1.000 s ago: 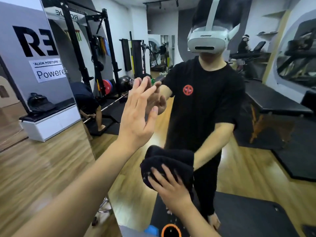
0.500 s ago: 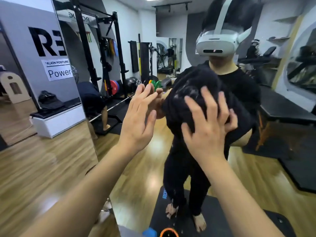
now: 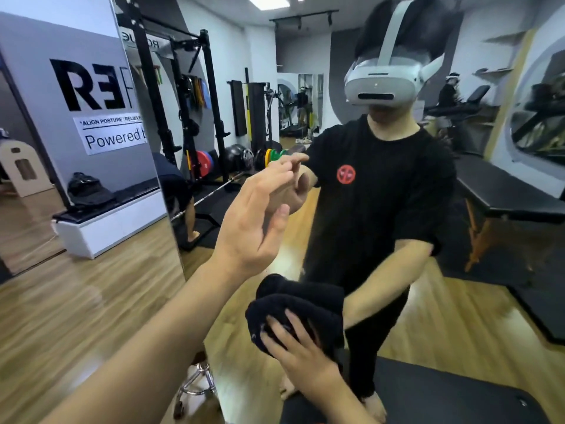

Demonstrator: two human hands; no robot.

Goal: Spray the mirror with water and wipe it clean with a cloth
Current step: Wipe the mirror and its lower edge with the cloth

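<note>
Mirror (image 3: 305, 240) stands upright right ahead of both hands. Right hand (image 3: 301, 350), fingers spread, presses the black cloth (image 3: 293, 304) flat on the glass low down; left hand (image 3: 256, 221) braces higher up, fingers straight. Right's nearer the cloth, so I'd guess it sweeps next.

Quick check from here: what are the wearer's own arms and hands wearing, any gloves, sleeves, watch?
Nothing on either. The left hand and right hand are bare, with no gloves or rings visible. Both forearms are bare as far as they show, with no watch or band at the wrists. The mirror shows short black T-shirt sleeves.
</note>
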